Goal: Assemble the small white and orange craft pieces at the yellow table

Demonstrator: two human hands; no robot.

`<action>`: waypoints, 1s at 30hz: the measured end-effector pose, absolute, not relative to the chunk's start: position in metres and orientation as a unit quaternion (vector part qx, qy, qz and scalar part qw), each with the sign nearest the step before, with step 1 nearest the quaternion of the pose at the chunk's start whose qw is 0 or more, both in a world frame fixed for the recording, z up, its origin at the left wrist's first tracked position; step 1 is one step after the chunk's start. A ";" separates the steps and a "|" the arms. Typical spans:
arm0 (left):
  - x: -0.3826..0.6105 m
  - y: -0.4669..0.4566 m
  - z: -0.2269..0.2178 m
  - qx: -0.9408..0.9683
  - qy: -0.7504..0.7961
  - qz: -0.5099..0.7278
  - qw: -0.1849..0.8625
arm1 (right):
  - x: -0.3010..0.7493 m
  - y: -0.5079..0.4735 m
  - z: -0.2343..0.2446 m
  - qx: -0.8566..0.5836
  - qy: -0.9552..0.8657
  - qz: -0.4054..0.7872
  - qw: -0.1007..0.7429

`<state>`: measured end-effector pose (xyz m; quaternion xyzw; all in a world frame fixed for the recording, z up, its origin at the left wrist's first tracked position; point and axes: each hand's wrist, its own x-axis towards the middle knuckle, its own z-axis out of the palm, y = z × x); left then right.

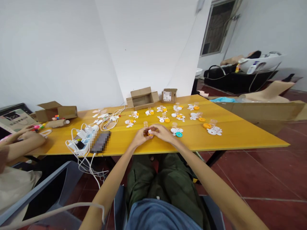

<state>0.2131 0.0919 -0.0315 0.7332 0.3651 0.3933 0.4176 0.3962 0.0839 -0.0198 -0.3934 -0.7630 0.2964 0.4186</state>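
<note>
At the table's near edge my left hand [140, 137] and my right hand [163, 133] meet, fingers curled inward. Between their fingertips is a small orange round piece [150, 134] with a white piece [150, 131] on top; the fingers partly cover both. A small clear plastic cup [145, 123] stands just behind my hands. Right of my right hand lies a teal disc [178, 134] beside white plastic pieces [173, 130]. Further clusters hold orange discs [167, 120], white gear-like parts [217, 130] and clear cups [213, 122].
Open cardboard boxes [141, 98] stand along the wall side. A power strip [87, 140] with tangled white cables and a pixelated dark phone [100, 142] lie to the left. At far left another person's hands [31, 134] handle colourful pieces. The table's right corner [285, 145] juts out.
</note>
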 end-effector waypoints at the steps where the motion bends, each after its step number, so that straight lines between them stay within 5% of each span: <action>1: 0.213 0.092 -0.032 0.730 0.365 0.392 0.424 | 0.395 0.084 -0.015 -0.390 -0.781 0.271 0.406; 10: 0.214 0.091 -0.030 0.715 0.387 0.387 0.435 | 0.384 0.097 0.010 -0.417 -0.866 0.115 0.252; 30: 0.216 0.084 -0.019 0.706 0.374 0.386 0.461 | 0.390 0.090 0.023 -0.422 -0.874 0.125 0.206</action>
